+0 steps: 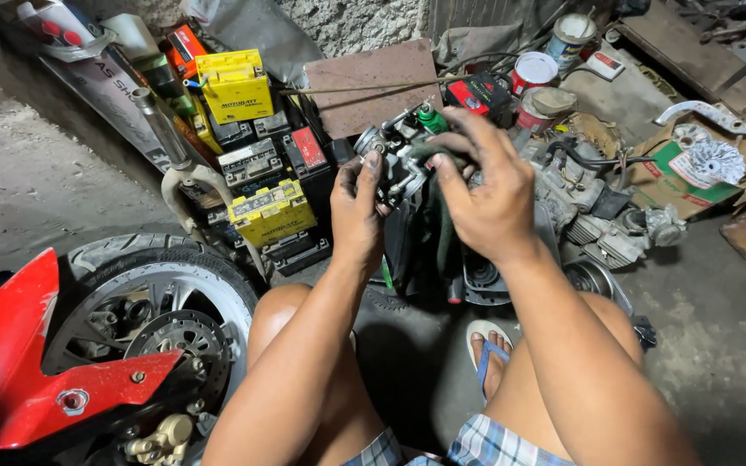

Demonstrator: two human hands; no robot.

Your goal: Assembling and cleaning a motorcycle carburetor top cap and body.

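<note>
Right there in front of the knees, both hands are wrapped around a small metal carburettor (403, 155), held up in the air above the concrete floor (718, 345). The left hand (357, 211) clasps its near side, thumb pressed up against the body, fingers curled behind it. The right hand (483, 192) covers the other side with fingers spread over the top, closing on the part together with a dark green rag (438, 220) that hangs down beneath the palm. A green cap (427, 118) pokes up from the carburettor just past the fingertips. Just behind the hands lies a greasy engine (593, 211). To the left stands a stack of yellow and black batteries (261, 164), and nearer still a motorcycle front wheel (161, 319) under a red fender (19, 362).
</note>
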